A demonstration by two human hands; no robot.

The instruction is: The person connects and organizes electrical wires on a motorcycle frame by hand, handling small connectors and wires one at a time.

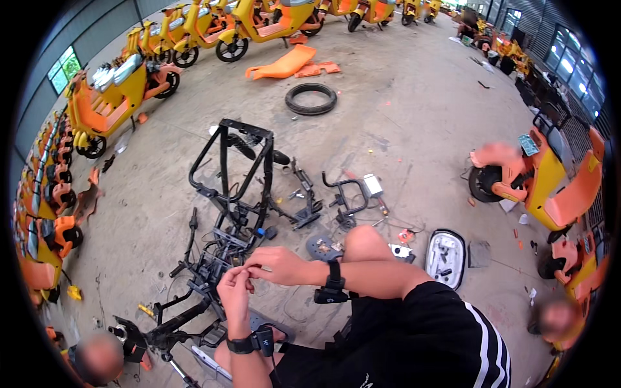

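Note:
My left hand point(235, 294) and my right hand point(279, 266) meet fingertip to fingertip, both pinched closed. Whatever lies between the fingers is too small to make out. Just beyond and left of them is a stripped black scooter frame point(248, 183), with its bare tubes, cables and brackets exposed. A tangle of black wiring point(223, 249) runs through the frame's middle, close to my fingers. A small blue connector point(261, 232) shows on it. The handlebar point(193, 220) sticks out at the left.
Around me lie a black stand-like part point(304, 194), a white box point(372, 185) and a tray of small parts point(446, 255). Farther off are a tyre point(311, 99) and orange panels point(284, 63). Yellow scooters point(113, 97) line the sides. Another person point(97, 359) is at the lower left.

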